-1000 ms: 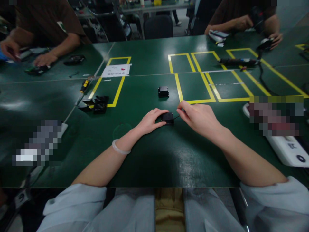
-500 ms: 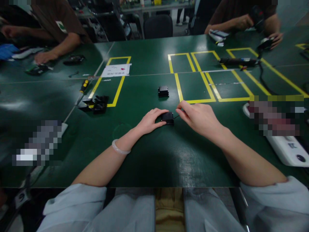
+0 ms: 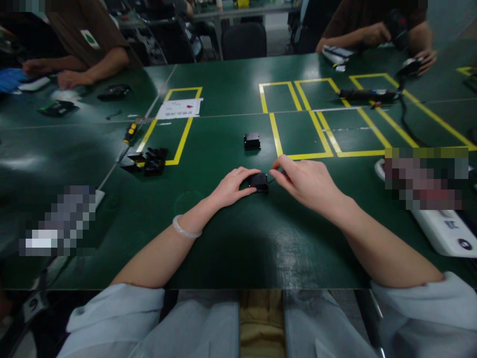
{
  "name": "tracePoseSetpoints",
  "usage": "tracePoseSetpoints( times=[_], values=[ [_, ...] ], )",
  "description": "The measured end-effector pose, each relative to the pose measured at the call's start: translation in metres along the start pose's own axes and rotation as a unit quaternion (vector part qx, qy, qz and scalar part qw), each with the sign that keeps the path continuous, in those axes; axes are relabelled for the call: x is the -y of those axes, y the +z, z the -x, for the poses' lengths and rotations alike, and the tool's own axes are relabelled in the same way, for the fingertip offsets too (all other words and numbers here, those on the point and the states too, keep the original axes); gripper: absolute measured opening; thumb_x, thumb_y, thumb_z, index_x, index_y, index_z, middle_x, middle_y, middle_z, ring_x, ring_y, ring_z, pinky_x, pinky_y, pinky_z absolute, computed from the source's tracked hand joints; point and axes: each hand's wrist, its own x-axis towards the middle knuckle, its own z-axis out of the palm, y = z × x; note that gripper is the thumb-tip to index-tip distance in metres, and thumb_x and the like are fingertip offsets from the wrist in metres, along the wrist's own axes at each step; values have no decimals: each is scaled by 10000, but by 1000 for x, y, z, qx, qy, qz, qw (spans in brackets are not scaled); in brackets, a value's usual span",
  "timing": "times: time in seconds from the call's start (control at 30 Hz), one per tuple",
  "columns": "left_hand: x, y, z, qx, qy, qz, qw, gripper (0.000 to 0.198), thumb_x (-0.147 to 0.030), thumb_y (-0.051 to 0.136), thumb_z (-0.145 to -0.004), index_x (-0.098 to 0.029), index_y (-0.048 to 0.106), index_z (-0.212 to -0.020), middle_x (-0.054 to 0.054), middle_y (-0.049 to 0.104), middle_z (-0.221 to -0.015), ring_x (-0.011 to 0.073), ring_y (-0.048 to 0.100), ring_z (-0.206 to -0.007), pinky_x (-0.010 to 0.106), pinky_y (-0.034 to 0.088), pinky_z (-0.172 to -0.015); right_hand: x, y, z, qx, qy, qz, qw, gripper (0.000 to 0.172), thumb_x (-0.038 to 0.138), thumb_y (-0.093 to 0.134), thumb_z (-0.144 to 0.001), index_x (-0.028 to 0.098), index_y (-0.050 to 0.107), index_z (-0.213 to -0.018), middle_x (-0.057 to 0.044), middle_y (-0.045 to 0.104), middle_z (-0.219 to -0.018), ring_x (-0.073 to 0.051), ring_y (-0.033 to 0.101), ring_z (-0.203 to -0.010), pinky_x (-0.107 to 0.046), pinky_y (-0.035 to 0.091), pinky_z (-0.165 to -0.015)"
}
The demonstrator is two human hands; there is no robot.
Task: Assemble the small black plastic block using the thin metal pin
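A small black box-shaped part (image 3: 259,182) lies on the green table (image 3: 231,248) in front of me. My left hand (image 3: 233,186) rests beside it, fingers curled against its left side and holding it in place. My right hand (image 3: 305,181) is just to its right, thumb and forefinger pinched on a thin dark wire or pin that leads to the part. A second black part (image 3: 252,141) sits farther back, untouched.
A pile of black parts (image 3: 148,161) and a yellow-handled screwdriver (image 3: 129,133) lie at left by yellow tape boxes. A white power strip (image 3: 443,228) is at right. Other people's hands work at the far left and far right corners.
My right hand has edged slightly left toward the black part. The person at far left has shifted both arms. My left hand has stayed still.
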Motion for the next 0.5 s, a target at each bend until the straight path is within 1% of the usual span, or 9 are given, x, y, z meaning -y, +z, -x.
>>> tracePoseSetpoints(
  times=[0.17,0.33,0.43,0.5],
  values=[
    [-1,0,0,3,0,-2,1000,502,-458,546,-936,-240,476,-1383,74,567,-1232,245,522,-1140,378,409,-1015,0,3,-1,-3,4,14,1000,349,319,283,-993,186,574,-1131,-50,719,-796,-180,628,-660,-277,252,-555],
    [-1,0,0,5,-5,-2,1000,506,-452,554,-930,-245,476,-1385,77,570,-1221,253,526,-1130,392,418,-1003,0,4,0,-23,-4,-10,1000,322,285,311,-971,184,546,-1166,-38,720,-822,-179,635,-677,-277,260,-557],
    [0,0,0,3,-3,-3,1000,499,-447,554,-932,-247,479,-1383,76,570,-1217,250,529,-1122,387,423,-992,1,2,1,-19,-2,-19,1000,316,305,319,-973,180,543,-1157,-43,719,-835,-179,635,-689,-274,267,-564],
    [0,0,0,1,-2,-4,1000,498,-452,552,-933,-246,481,-1381,76,572,-1206,247,531,-1115,383,425,-988,1,1,1,-11,-3,-18,1000,348,376,301,-991,181,555,-1127,-45,713,-808,-183,632,-683,-273,263,-562]
  ],
)
